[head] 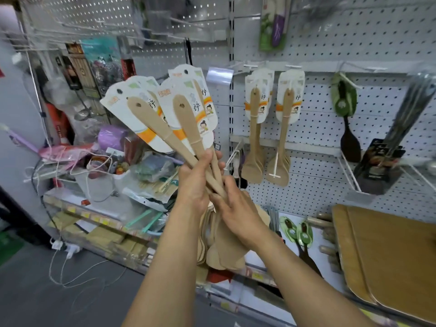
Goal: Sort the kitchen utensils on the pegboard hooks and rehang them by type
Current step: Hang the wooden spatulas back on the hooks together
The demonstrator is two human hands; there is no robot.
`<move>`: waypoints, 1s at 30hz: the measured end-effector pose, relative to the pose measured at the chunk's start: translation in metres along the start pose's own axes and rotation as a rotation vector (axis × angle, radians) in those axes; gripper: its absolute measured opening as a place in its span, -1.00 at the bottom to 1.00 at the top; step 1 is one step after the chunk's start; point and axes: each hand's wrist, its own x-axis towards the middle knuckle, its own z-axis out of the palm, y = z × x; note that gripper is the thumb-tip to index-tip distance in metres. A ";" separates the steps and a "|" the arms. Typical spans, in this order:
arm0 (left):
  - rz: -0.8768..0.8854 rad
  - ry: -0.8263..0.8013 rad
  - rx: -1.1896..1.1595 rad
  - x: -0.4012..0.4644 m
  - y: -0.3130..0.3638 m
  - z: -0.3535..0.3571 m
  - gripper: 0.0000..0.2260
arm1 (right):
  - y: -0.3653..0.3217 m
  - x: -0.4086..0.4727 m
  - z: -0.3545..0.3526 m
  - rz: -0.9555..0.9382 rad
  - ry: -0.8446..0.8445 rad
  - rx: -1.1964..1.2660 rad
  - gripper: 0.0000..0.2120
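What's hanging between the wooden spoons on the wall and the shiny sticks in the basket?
A black spoon with a green card hangs there, in the head view.

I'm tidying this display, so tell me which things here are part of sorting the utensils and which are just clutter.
Part of the job:
- bunch of wooden spatulas, gripped by left hand and right hand
- hung wooden spatulas
- dark spatula
- pegboard

Lying about:
- purple roll
- cutting boards
- white cable
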 end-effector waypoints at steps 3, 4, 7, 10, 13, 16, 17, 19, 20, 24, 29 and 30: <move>0.025 0.000 0.032 0.008 0.004 0.006 -0.82 | 0.000 0.012 -0.004 0.029 0.024 0.054 -0.78; 0.031 -0.007 0.046 0.011 0.005 0.008 -0.81 | -0.001 0.016 -0.007 0.038 0.033 0.075 -0.77; 0.066 -0.058 0.070 0.019 0.009 0.012 -0.88 | -0.006 0.029 -0.020 0.103 0.087 0.229 -0.82; 0.101 -0.127 0.092 0.024 0.012 0.015 -0.90 | -0.012 0.048 -0.030 0.135 0.249 0.384 -0.79; 0.121 -0.219 0.117 0.027 0.009 0.016 -0.90 | -0.025 0.066 -0.044 0.123 0.357 0.496 -0.85; 0.092 -0.293 0.134 0.029 0.003 0.011 -0.80 | -0.037 0.077 -0.059 0.109 0.385 0.621 -0.95; 0.074 -0.309 0.140 0.031 0.003 0.009 -0.79 | -0.038 0.080 -0.061 0.119 0.385 0.636 -0.95; 0.042 -0.336 0.149 0.032 0.002 0.005 -0.74 | -0.036 0.082 -0.060 0.141 0.380 0.707 -0.89; 0.027 -0.346 0.155 0.032 0.002 0.004 -0.70 | -0.035 0.082 -0.058 0.156 0.374 0.749 -0.85; -0.014 -0.367 0.176 0.033 0.002 -0.002 -0.70 | -0.033 0.083 -0.052 0.181 0.369 0.831 -0.91; -0.042 -0.355 0.179 0.034 0.004 -0.002 -0.68 | -0.034 0.084 -0.049 0.196 0.416 0.859 -0.93; -0.035 -0.354 0.192 0.035 0.004 -0.002 -0.70 | -0.033 0.084 -0.048 0.193 0.437 0.856 -0.92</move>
